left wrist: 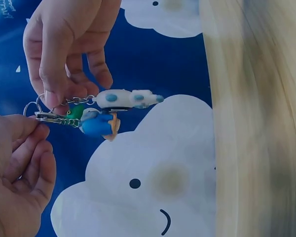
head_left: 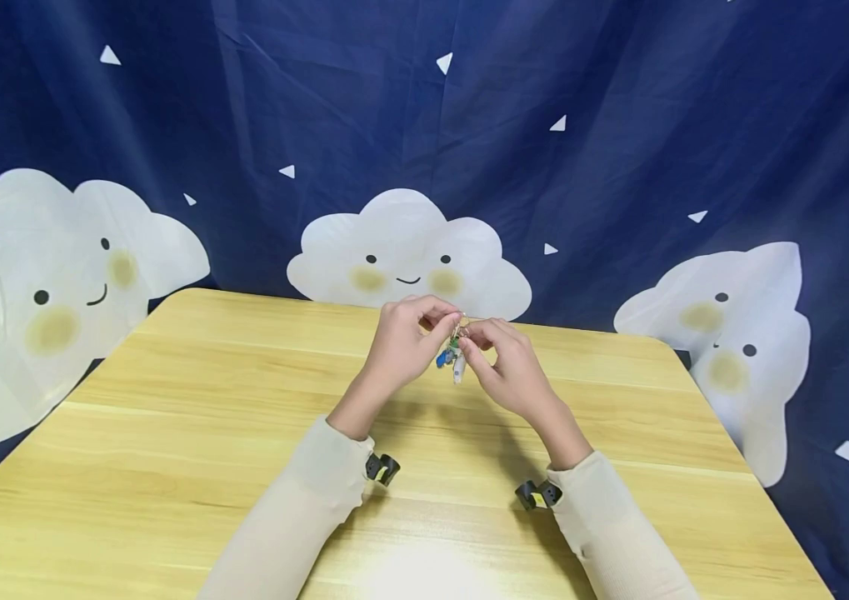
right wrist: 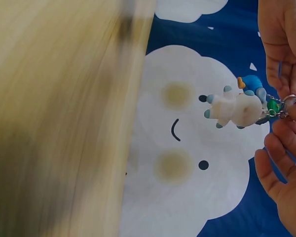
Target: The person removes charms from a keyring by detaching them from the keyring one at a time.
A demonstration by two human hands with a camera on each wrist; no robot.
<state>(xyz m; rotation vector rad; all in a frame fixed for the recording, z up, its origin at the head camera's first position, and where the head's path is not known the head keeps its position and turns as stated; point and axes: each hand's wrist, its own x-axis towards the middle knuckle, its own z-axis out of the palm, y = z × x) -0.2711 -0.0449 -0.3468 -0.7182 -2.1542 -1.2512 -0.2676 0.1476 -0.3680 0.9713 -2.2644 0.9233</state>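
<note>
Above the far half of the table, both hands meet at a bunch of keychains. My left hand [head_left: 405, 342] pinches its metal rings [left wrist: 39, 116] between thumb and forefinger. From the other side, my right hand [head_left: 510, 367] pinches the ring and chain end with thumb and fingertips. Below the fingers dangle a white figurine with blue-grey spots [left wrist: 116, 98], a blue figurine with orange feet [left wrist: 96, 126] and a small green piece [left wrist: 75, 111]. Short metal chains [left wrist: 79, 100] join them to the rings. Fingers partly hide the rings in the right wrist view.
The light wood table [head_left: 192, 433] spreads beneath both arms. Behind it hangs a dark blue curtain [head_left: 364, 100] printed with smiling clouds. A black wrist device [head_left: 382, 468] sits at the left cuff, another [head_left: 538, 495] at the right.
</note>
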